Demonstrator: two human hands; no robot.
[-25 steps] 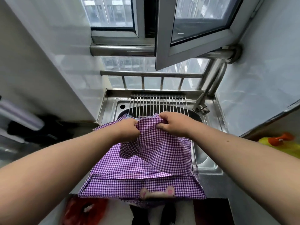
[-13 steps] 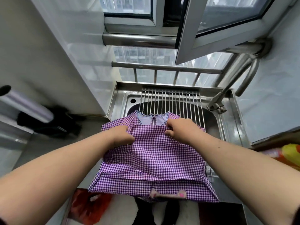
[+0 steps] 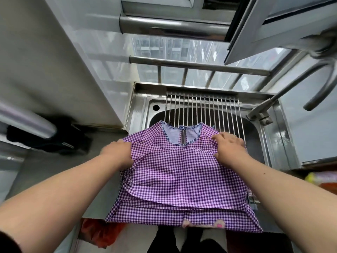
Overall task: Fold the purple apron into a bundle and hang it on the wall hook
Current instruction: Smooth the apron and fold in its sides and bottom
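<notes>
The purple checked apron lies spread over the steel rack and the counter edge, its blue-lined neck opening pointing away from me and its lower part folded in layers near me. My left hand grips the cloth at the apron's left shoulder, fingers curled into a fold. At the right shoulder my right hand holds the cloth, fingertips bent down onto the fabric. No wall hook is in view.
A steel sink with a roll-up rod rack lies under the apron. The tap stands at the right. An open window frame hangs overhead. A black object sits on the left counter; a red bag lies below.
Both hands have drawn apart to the apron's shoulders, spreading the bunched top flat. The blue-lined neckline now shows. The view has tilted downward.
</notes>
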